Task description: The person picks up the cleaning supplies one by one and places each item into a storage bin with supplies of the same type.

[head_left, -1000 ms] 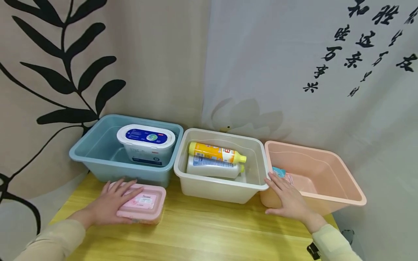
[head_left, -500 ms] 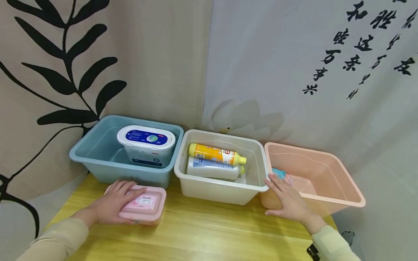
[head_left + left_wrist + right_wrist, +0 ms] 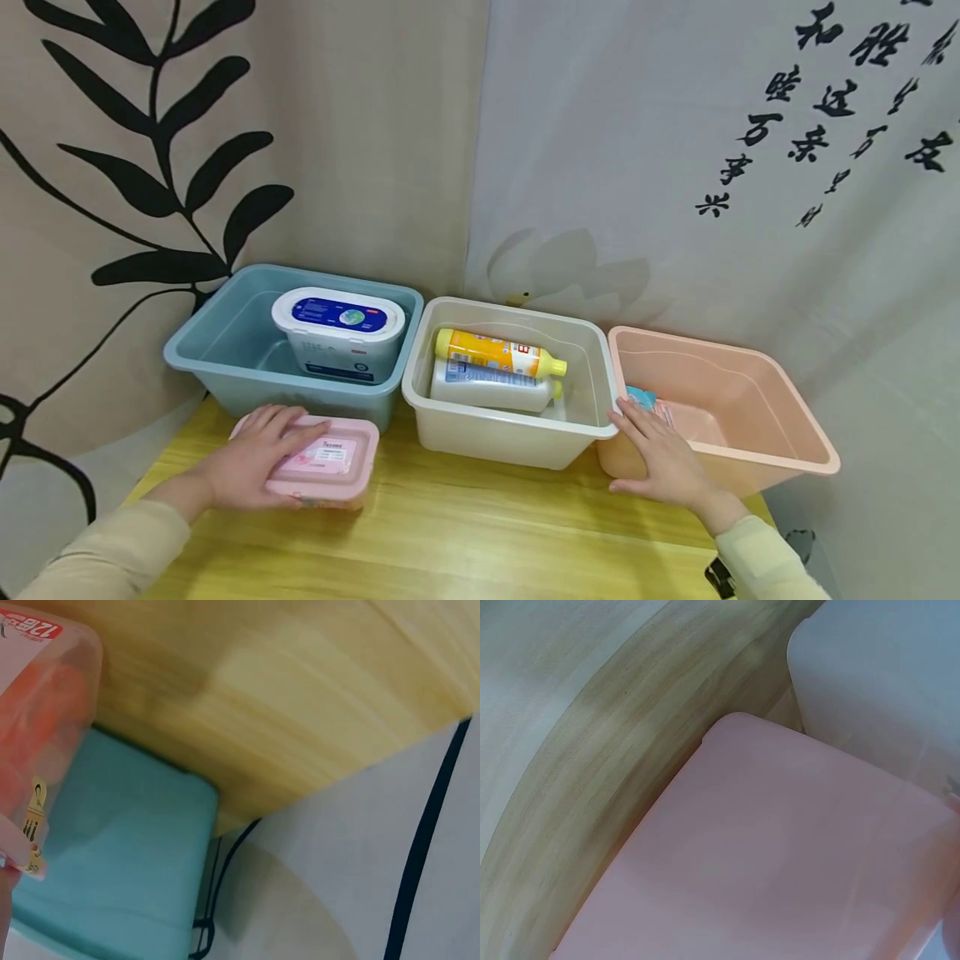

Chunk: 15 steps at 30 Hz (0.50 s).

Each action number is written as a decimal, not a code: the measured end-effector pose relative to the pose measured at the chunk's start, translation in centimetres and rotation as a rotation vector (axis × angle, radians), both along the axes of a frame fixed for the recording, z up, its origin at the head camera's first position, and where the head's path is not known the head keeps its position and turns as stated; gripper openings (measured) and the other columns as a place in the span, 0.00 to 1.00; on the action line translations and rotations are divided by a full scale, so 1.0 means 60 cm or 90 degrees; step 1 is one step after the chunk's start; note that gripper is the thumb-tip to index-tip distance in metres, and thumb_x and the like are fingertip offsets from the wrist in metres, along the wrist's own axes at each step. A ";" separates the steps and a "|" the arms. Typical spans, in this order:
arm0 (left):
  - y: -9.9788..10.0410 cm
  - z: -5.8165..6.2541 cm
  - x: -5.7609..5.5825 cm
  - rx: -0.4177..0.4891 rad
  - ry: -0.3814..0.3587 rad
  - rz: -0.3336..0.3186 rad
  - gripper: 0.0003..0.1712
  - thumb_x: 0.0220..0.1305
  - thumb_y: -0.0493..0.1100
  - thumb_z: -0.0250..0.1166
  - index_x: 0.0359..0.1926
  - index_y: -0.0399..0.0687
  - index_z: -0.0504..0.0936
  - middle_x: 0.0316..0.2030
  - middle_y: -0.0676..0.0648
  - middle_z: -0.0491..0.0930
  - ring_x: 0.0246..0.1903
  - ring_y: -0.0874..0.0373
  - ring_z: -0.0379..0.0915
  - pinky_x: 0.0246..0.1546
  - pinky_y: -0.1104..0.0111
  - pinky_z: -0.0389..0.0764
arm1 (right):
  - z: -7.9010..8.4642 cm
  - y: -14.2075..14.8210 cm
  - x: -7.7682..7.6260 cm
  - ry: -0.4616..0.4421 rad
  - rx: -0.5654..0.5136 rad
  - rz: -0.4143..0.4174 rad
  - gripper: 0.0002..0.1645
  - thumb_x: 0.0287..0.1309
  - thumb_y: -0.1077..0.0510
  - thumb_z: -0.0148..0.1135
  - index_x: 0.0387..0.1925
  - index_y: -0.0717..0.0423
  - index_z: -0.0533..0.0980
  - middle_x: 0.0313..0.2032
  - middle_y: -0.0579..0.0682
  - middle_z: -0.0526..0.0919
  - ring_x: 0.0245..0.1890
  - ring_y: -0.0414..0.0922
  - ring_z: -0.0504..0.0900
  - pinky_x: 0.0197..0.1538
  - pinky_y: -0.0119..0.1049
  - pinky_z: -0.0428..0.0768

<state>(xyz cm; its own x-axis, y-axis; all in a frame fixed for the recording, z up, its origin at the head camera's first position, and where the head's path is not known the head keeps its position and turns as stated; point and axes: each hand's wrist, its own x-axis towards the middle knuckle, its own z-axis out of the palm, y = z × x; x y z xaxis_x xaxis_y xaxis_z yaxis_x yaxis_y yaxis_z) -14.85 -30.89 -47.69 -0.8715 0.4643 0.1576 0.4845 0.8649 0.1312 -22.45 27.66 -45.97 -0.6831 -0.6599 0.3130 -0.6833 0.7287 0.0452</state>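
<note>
My left hand (image 3: 249, 458) lies over a pink-lidded plastic box (image 3: 330, 457), thumb along its near side and fingers over its far part. Through the box's clear wall (image 3: 56, 712), orange-red contents show in the left wrist view. This box is in front of the blue tub (image 3: 292, 400); I cannot tell whether it is raised off the table. On the right, my right hand (image 3: 660, 458) rests its spread fingers on the near left rim of the peach tub (image 3: 757, 457), fingertips beside the white tub's corner. It holds nothing.
A white lidded container (image 3: 348, 354) stands in the blue tub. Inside the white tub (image 3: 495, 433) lie a yellow bottle (image 3: 491, 352) and a white bottle (image 3: 487, 387). A small blue packet (image 3: 641, 397) shows in the peach tub. Curtains hang behind the wooden table (image 3: 480, 542).
My left hand and the pink-lidded box have shifted slightly away from me and to the left in the last half second. The right hand stays on the peach tub's rim.
</note>
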 end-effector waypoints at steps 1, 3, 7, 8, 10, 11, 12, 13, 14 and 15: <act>0.000 0.005 0.000 -0.003 0.002 -0.005 0.54 0.37 0.77 0.64 0.66 0.63 0.64 0.59 0.40 0.66 0.57 0.43 0.56 0.56 0.41 0.62 | 0.000 0.000 0.000 -0.002 -0.001 0.000 0.61 0.35 0.25 0.64 0.66 0.58 0.63 0.66 0.61 0.63 0.64 0.59 0.63 0.70 0.24 0.28; -0.001 0.014 0.001 -0.006 0.000 -0.010 0.53 0.38 0.78 0.63 0.66 0.63 0.64 0.59 0.39 0.66 0.57 0.43 0.56 0.56 0.42 0.61 | 0.000 0.000 0.001 -0.006 -0.002 0.000 0.61 0.35 0.25 0.64 0.66 0.58 0.63 0.66 0.61 0.63 0.64 0.59 0.63 0.70 0.23 0.28; -0.003 0.029 0.006 -0.013 -0.013 -0.006 0.53 0.38 0.78 0.62 0.66 0.65 0.64 0.59 0.39 0.66 0.56 0.44 0.57 0.55 0.42 0.62 | -0.001 0.000 0.000 -0.007 -0.002 0.003 0.61 0.36 0.25 0.64 0.66 0.58 0.62 0.66 0.62 0.63 0.64 0.60 0.64 0.70 0.23 0.27; -0.004 0.033 0.007 -0.013 -0.013 -0.004 0.53 0.38 0.79 0.62 0.66 0.65 0.64 0.59 0.40 0.67 0.56 0.44 0.57 0.55 0.42 0.62 | -0.001 0.000 0.000 -0.007 -0.002 0.003 0.62 0.36 0.25 0.64 0.66 0.58 0.62 0.67 0.61 0.62 0.64 0.60 0.64 0.70 0.23 0.27; -0.005 0.040 0.009 -0.016 -0.005 -0.005 0.53 0.37 0.79 0.62 0.66 0.65 0.65 0.59 0.40 0.67 0.56 0.45 0.57 0.55 0.43 0.63 | -0.002 0.001 -0.001 -0.006 -0.002 0.002 0.62 0.36 0.25 0.63 0.66 0.58 0.62 0.67 0.61 0.62 0.64 0.59 0.63 0.70 0.23 0.28; -0.006 0.043 0.010 -0.017 0.001 -0.008 0.53 0.37 0.79 0.62 0.66 0.65 0.65 0.59 0.41 0.68 0.56 0.45 0.58 0.54 0.43 0.63 | -0.002 0.001 -0.001 -0.006 -0.002 0.001 0.62 0.36 0.24 0.63 0.67 0.58 0.62 0.67 0.61 0.62 0.65 0.58 0.63 0.70 0.23 0.28; -0.007 0.046 0.011 -0.019 0.008 -0.011 0.53 0.37 0.79 0.62 0.66 0.65 0.65 0.58 0.41 0.68 0.55 0.46 0.58 0.54 0.44 0.63 | -0.002 0.002 -0.001 -0.005 -0.003 0.002 0.62 0.36 0.24 0.63 0.67 0.57 0.62 0.67 0.61 0.62 0.65 0.58 0.63 0.70 0.23 0.28; -0.008 0.049 0.012 -0.020 0.015 -0.014 0.53 0.37 0.79 0.62 0.65 0.65 0.66 0.58 0.41 0.68 0.55 0.46 0.58 0.54 0.45 0.62 | -0.002 0.002 -0.002 -0.004 -0.002 0.001 0.62 0.37 0.24 0.63 0.67 0.57 0.62 0.67 0.61 0.62 0.65 0.58 0.62 0.70 0.23 0.28; -0.008 0.052 0.013 -0.021 0.022 -0.018 0.53 0.36 0.79 0.63 0.65 0.64 0.66 0.57 0.41 0.69 0.55 0.46 0.59 0.54 0.46 0.62 | -0.002 0.002 -0.002 -0.003 -0.002 0.002 0.62 0.37 0.24 0.63 0.67 0.57 0.62 0.67 0.61 0.62 0.65 0.57 0.62 0.70 0.23 0.29; -0.009 0.055 0.014 -0.023 0.027 -0.023 0.53 0.36 0.79 0.63 0.65 0.64 0.66 0.57 0.41 0.69 0.55 0.46 0.59 0.54 0.47 0.62 | -0.003 0.003 -0.002 -0.002 -0.002 0.003 0.62 0.37 0.24 0.63 0.67 0.57 0.62 0.67 0.61 0.62 0.66 0.57 0.62 0.70 0.23 0.29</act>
<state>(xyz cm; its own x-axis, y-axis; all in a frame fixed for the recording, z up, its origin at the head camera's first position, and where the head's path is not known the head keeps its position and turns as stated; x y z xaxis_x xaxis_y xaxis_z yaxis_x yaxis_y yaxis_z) -14.02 -31.43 -44.37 -0.8467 0.5017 0.1771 0.5204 0.8502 0.0792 -22.56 27.82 -46.13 -0.6812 -0.6622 0.3122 -0.6869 0.7256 0.0405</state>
